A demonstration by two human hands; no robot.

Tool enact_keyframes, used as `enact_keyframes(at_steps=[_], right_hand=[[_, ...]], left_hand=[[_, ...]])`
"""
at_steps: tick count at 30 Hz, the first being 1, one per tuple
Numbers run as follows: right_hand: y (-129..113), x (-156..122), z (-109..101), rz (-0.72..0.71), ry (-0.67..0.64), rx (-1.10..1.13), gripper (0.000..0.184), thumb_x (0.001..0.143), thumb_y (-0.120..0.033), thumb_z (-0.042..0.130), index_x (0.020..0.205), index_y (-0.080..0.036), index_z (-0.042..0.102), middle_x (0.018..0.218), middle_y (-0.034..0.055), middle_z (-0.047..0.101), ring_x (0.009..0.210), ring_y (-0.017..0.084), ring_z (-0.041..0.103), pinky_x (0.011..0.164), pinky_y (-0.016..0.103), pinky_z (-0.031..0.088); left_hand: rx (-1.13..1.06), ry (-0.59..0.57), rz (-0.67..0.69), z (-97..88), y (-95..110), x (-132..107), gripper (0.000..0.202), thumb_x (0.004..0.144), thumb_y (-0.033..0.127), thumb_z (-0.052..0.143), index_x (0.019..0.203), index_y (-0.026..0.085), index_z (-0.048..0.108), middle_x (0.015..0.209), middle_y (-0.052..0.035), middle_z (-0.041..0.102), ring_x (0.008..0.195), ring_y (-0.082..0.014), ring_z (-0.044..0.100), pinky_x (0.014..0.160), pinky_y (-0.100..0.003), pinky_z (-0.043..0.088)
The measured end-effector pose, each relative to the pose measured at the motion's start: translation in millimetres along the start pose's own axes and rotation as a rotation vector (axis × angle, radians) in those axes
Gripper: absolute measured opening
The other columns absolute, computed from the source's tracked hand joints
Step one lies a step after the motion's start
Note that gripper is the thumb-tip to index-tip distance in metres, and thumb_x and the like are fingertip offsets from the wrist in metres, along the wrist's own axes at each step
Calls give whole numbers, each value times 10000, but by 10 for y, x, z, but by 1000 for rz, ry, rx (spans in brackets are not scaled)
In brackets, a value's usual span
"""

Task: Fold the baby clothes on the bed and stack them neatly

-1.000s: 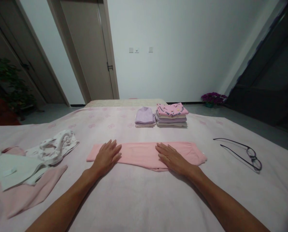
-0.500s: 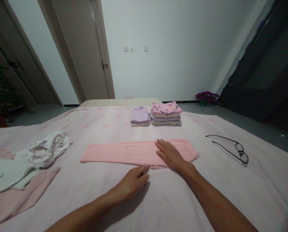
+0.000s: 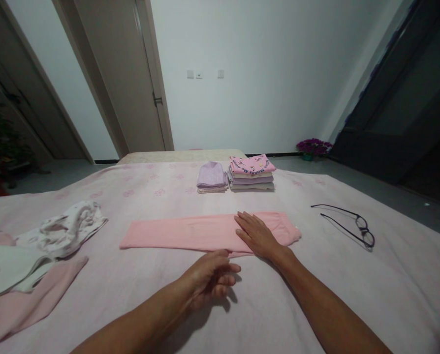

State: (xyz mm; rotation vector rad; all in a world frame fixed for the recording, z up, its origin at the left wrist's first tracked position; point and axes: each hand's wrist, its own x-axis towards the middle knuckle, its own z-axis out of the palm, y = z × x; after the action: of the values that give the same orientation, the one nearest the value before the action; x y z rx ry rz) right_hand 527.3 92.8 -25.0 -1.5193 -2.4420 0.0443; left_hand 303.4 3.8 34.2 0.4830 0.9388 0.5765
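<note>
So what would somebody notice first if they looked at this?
Probably the long pink garment lying flat across the middle, with the right hand on it and the left hand by its near edge. Next, perhaps the bright pink printed cloth topping the folded stack behind it, and the dark glasses at right.

Light is running dim and diffuse, with the pale wall [image 3: 260, 73] at upper center reading brightest and the dark panel [image 3: 400, 113] at upper right sinking toward black, losing detail. Left hand [image 3: 212, 278] is casting a soft-edged shadow onto the pink cover [image 3: 271, 314], lower center. Wide lens is tilting the door [image 3: 120, 73] at upper left, and the lower right corner is darkening.
</note>
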Motion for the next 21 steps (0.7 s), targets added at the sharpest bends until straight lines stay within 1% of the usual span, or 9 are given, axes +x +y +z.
enact_keyframes(at_steps=[2,4,5,7,12,14,16,18,21], right_hand=[[4,-1,-2,-4,-1,6,540,1006,-444,344,1468,-192,464,1554,109,397,1455,237,325,1206,476,224],[4,-1,-10,-5,0,16,539,1005,-448,344,1468,-199,464,1553,109,400,1455,236,325,1204,481,228],[3,-1,-15,-4,-2,20,540,1004,-450,345,1469,-201,463,1553,110,399,1455,236,325,1203,481,232],[1,-1,-22,1,-10,22,545,1004,-454,348,1469,-194,462,1555,112,395,1456,239,322,1203,480,231],[-5,-6,-24,5,-15,18,536,1002,-444,360,1467,-197,463,1552,112,401,1455,238,324,1205,481,221],[-11,-9,-26,5,-9,19,536,1001,-441,364,1467,-196,463,1549,116,406,1453,238,326,1205,479,220],[-14,-8,-28,3,-7,23,535,1000,-436,366,1468,-196,463,1548,116,407,1453,237,327,1205,477,220],[-10,-5,-28,2,-8,31,531,999,-431,370,1467,-199,465,1549,113,406,1452,235,328,1205,475,221],[13,-1,-22,12,-10,42,532,992,-427,389,1460,-189,475,1550,116,404,1451,237,332,1204,472,225]], left_hand=[[-135,30,-69,54,7,15,217,874,230,647,1035,99,587,819,-60,713,474,-91,630,401,-163,445],[-225,31,-99,99,14,45,93,896,154,607,921,64,605,742,-61,703,456,-85,630,407,-151,462],[-265,25,-105,120,20,60,72,903,113,580,892,49,609,712,-60,694,449,-76,626,407,-136,459],[-340,12,-107,160,30,87,94,910,48,530,868,32,612,691,-64,686,454,-59,624,420,-107,458],[-414,-34,-33,231,17,133,118,905,27,537,830,103,586,753,-49,702,494,-57,646,445,-99,480],[-383,-42,-32,236,-5,147,100,892,25,556,850,112,581,736,-32,694,473,-58,639,421,-96,463],[-320,-55,-55,228,-32,150,118,859,7,586,917,110,581,698,-14,678,448,-60,627,391,-87,432],[-267,-63,-70,214,-66,138,251,832,-9,597,1050,111,564,702,-13,681,437,-62,621,384,-83,423],[-199,-53,-64,190,-129,107,521,812,5,587,1290,155,443,833,-56,719,466,-86,644,376,-111,446]])
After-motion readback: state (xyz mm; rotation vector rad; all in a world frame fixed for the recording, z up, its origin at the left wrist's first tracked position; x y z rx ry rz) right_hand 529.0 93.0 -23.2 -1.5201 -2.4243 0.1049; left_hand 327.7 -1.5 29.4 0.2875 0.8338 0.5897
